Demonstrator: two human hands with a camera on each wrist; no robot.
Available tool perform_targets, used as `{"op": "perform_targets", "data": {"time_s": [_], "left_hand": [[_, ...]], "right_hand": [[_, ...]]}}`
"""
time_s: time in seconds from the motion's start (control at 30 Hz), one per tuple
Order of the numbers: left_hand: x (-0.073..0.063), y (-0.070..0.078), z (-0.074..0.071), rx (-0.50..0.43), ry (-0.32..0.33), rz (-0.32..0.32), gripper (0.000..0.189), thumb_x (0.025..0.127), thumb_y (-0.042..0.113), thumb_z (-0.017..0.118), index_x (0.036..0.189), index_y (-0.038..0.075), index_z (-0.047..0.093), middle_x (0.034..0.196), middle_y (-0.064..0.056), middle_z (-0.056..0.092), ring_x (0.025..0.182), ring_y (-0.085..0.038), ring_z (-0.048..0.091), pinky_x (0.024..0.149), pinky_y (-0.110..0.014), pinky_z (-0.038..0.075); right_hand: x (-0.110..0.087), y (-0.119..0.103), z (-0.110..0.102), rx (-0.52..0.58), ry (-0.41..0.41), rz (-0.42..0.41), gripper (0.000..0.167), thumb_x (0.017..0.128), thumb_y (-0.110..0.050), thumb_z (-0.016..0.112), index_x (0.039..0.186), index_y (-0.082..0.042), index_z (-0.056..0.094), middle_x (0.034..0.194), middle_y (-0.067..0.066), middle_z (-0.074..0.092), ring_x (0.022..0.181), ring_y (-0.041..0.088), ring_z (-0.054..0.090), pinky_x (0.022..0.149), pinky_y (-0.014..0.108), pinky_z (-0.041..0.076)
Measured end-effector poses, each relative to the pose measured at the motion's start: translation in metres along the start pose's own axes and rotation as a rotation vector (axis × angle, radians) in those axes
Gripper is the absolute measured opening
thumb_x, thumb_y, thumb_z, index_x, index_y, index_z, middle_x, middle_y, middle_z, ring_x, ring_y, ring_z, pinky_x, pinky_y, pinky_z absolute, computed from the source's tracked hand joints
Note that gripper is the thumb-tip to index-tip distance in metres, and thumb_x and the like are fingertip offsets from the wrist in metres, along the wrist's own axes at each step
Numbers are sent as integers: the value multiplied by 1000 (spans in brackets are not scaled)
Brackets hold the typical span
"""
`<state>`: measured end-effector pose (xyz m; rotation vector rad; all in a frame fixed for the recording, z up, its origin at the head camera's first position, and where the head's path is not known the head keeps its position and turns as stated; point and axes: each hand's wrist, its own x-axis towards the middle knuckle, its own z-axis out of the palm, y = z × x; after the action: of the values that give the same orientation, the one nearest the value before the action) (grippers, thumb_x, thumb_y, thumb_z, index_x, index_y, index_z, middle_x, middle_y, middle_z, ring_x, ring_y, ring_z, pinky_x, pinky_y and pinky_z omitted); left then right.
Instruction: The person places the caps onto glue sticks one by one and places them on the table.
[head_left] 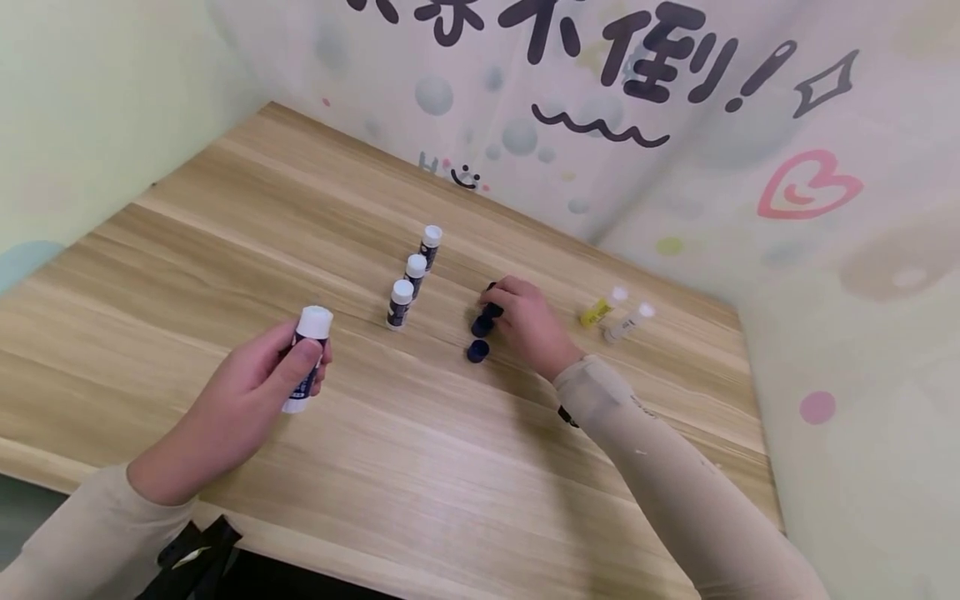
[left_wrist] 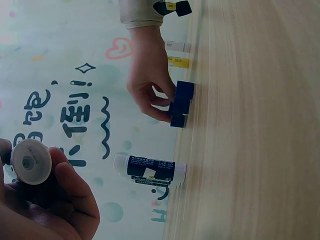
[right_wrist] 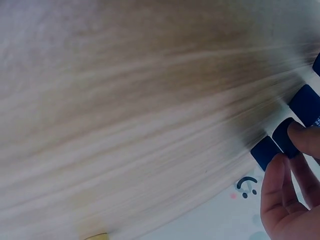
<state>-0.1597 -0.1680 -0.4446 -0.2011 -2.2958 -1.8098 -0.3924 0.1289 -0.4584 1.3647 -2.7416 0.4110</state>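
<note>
My left hand (head_left: 243, 392) grips a glue stick (head_left: 306, 358) with a dark blue label and a white top, held upright above the table's near left part. My right hand (head_left: 531, 323) reaches to the table's middle and pinches a dark blue cap (right_wrist: 286, 138) between thumb and fingers. Other dark blue caps, among them a near cap (head_left: 477, 351) and a second cap (head_left: 482, 326), form a row beside it. Left of these, three more glue sticks (head_left: 401, 305) with white tops stand upright in a slanting row.
Behind the right hand stand a yellow-labelled tube (head_left: 597, 312) and a white-labelled tube (head_left: 626, 327), both with pale tops. A wooden table (head_left: 390, 467) lies under everything. A printed cloth wall (head_left: 480, 92) borders its far edge.
</note>
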Motion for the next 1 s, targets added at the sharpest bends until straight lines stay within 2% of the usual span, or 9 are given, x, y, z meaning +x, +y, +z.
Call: {"op": "perform_targets", "data": {"time_s": [0.17,0.27,0.4,0.47,0.57,0.7,0.8,0.87,1.0], "left_hand": [[2,-1,0,10,19,-3,19,117,11,48,109,0,61,93,-12,61,83,-20,59,71,-25,50],[5,1,-2,70,25,-24,20,118,15,49,115,0,62,100,-13,63,89,-20,61,75,-23,50],[18,4,-9,184,30,-29,25,116,22,55,124,1,66,113,-11,61,98,-21,57,81,-20,48],[33,4,-14,206,29,-26,28,115,25,59,127,2,67,117,-11,57,101,-22,53,82,-21,47],[67,3,-20,208,18,-32,31,112,27,64,129,0,68,119,-13,57,105,-23,52,88,-24,48],[122,-4,-22,242,-38,-56,32,110,30,68,127,2,69,123,-13,62,113,-27,59,95,-41,50],[158,-18,-20,278,-84,-65,29,108,28,72,125,3,71,124,-14,64,118,-32,61,98,-50,50],[173,-28,-19,297,-101,-65,24,107,22,74,120,1,72,121,-16,65,118,-34,62,100,-50,50],[188,-42,-14,290,-151,-100,24,105,13,75,123,-2,71,123,-20,68,119,-35,64,103,-50,51]], "right_hand": [[4,0,3,-52,8,-12,35,91,16,75,121,-1,76,123,12,72,114,32,65,103,42,53],[5,-1,2,-67,6,0,38,91,19,72,122,-2,76,125,13,71,113,32,63,101,42,53],[9,-9,-8,34,21,93,43,94,20,64,129,-3,73,128,15,64,109,31,62,97,41,54],[15,-16,-15,118,34,155,43,97,16,63,135,-4,70,129,15,62,105,28,62,92,40,54],[34,-29,-26,228,36,214,46,100,6,70,144,-7,63,133,14,62,105,25,63,90,38,55],[66,-39,-34,283,-17,229,71,99,-2,78,161,-12,45,145,17,57,117,32,65,97,39,54],[89,-35,-31,289,-56,209,87,96,-1,81,168,-16,33,149,18,56,121,38,65,99,42,54],[101,-31,-26,285,-69,186,90,95,0,81,169,-16,32,146,17,60,119,37,67,98,41,54],[118,-30,-22,268,-82,161,91,95,0,80,170,-17,30,135,12,68,106,28,70,92,36,56]]}}
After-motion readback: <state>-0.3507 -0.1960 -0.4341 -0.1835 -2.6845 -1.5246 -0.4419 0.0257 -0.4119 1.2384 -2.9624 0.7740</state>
